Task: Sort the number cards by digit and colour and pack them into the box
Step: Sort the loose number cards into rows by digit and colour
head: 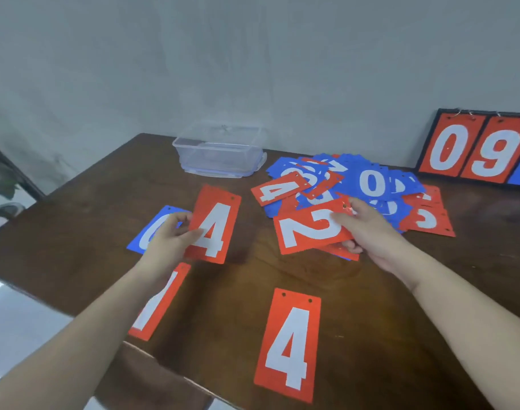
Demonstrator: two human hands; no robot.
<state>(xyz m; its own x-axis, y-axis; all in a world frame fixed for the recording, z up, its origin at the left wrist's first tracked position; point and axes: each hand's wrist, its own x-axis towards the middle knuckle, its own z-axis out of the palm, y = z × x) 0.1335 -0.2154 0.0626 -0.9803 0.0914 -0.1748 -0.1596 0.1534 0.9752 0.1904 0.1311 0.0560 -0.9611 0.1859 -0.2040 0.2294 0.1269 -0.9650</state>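
Observation:
My left hand (171, 238) pinches a red 4 card (216, 224) by its left edge, just above the table. My right hand (366, 229) grips a red 2 card (307, 229) at the near edge of a mixed heap of red and blue cards (371, 184). Another red 4 card (290, 344) lies flat near the front edge. A red 1 card (158, 303) lies under my left forearm, and a blue 0 card (148, 235) is partly hidden behind my left hand. The clear plastic box (220, 152) stands open at the back.
The brown wooden table (241, 279) ends close at the left and front. A scoreboard (474, 149) with red 0 and 9 panels leans on the wall at the back right. A plant (1, 182) is off the table's left side.

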